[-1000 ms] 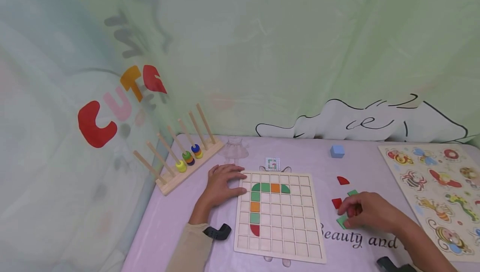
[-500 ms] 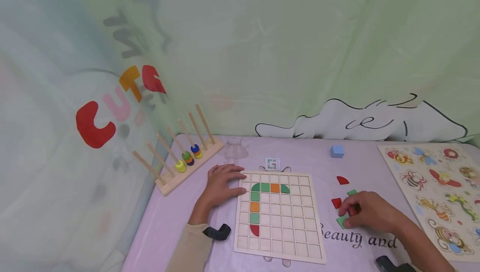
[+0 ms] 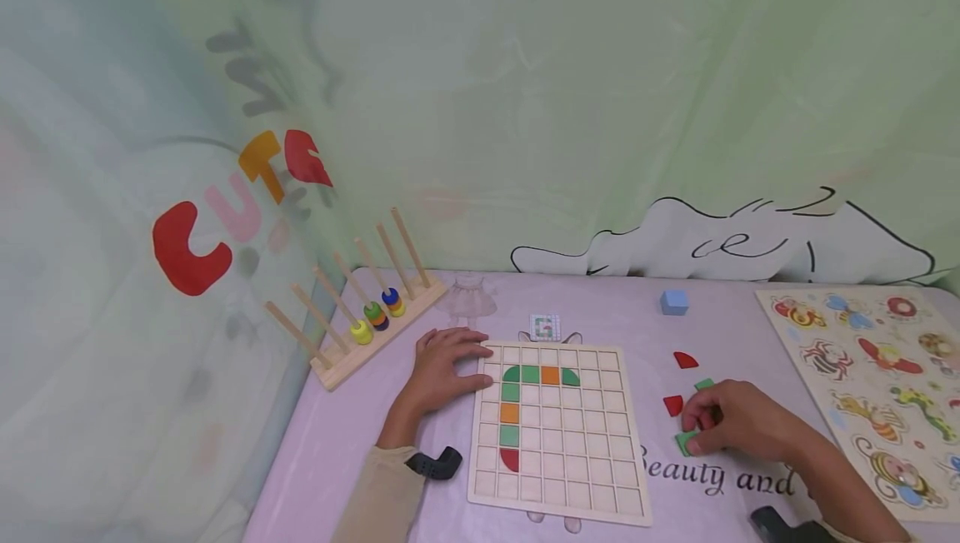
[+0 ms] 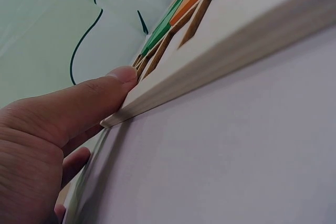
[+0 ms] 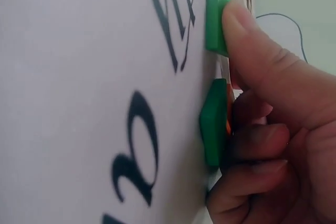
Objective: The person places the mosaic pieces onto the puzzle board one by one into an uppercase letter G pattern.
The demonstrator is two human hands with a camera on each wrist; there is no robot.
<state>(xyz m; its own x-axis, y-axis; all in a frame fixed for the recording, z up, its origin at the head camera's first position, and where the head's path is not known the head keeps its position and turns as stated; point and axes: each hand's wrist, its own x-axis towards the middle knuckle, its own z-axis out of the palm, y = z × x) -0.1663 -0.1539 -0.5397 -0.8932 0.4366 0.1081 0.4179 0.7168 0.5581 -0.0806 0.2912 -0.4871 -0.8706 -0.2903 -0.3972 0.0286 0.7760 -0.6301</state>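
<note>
My left hand [image 3: 446, 368] rests at the upper left corner of a wooden grid board [image 3: 566, 464], its thumb on the left edge. In the left wrist view the thumb [image 4: 123, 76] lies against the board's rim. On the board, green, orange and red tiles form a row and a column. My right hand [image 3: 738, 422], fingers curled, pinches a green square tile [image 5: 214, 22] lying on the cloth, its thumb against the tile. Below it in the right wrist view, another green tile [image 5: 212, 124] lies close to the curled fingers. Two red quarter-round tiles [image 3: 686, 360] lie just beyond.
A small pattern card [image 3: 545, 327] lies behind the board. At the left stands a wooden peg rack [image 3: 405, 314] with coloured rings. A blue block [image 3: 674, 302] sits at the back, and an insect puzzle board [image 3: 817, 376] lies at the right.
My right hand has shifted very slightly to the right, and the green tile at its thumb has moved a little with it. The left hand and the board stay as they were.
</note>
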